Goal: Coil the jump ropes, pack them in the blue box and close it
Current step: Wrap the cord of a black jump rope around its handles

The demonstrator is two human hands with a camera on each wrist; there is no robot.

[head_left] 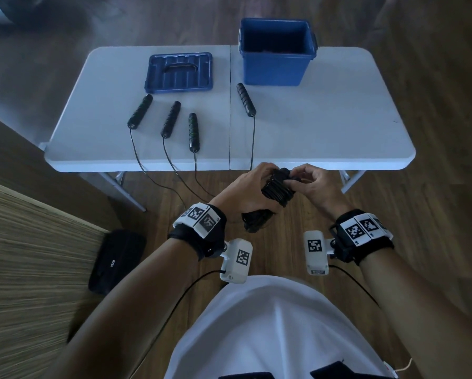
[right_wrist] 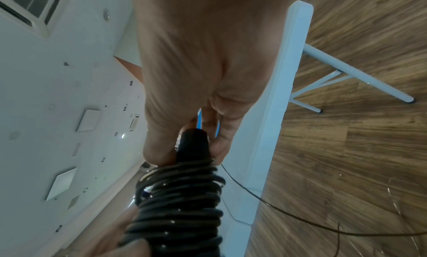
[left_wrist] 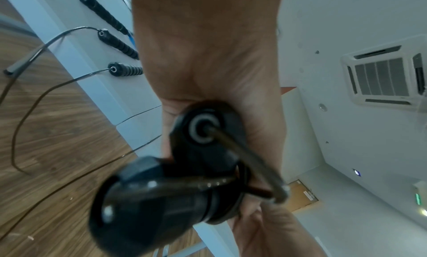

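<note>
Nearest to the body, in front of the white shirt, both hands meeting just before the table edge. In the left hand a coiled jump rope, fingers wrapped round the bundle of its two handles with cord wound many times around them. On the upper end of the same bundle the right hand, thumb and fingertips pinching it there; in the right wrist view the tight turns of cord plainly seen under the fingers. On each wrist a black band with white marker blocks.

A little further, on the wooden floor, thin black cords hanging down from the white folding table and lying loose below the edge. To the left on the floor a black pouch, beside a wooden panel.

On the table, four black handles lying flat: three in a row on the left half, one on the right half near the centre seam, each with its cord going over the near edge.

Furthest, the blue lid lying upside down on the left half, handle recess up. On the right half, at the far edge, the blue box, open and upright, with something dark at its bottom, not clear what.
</note>
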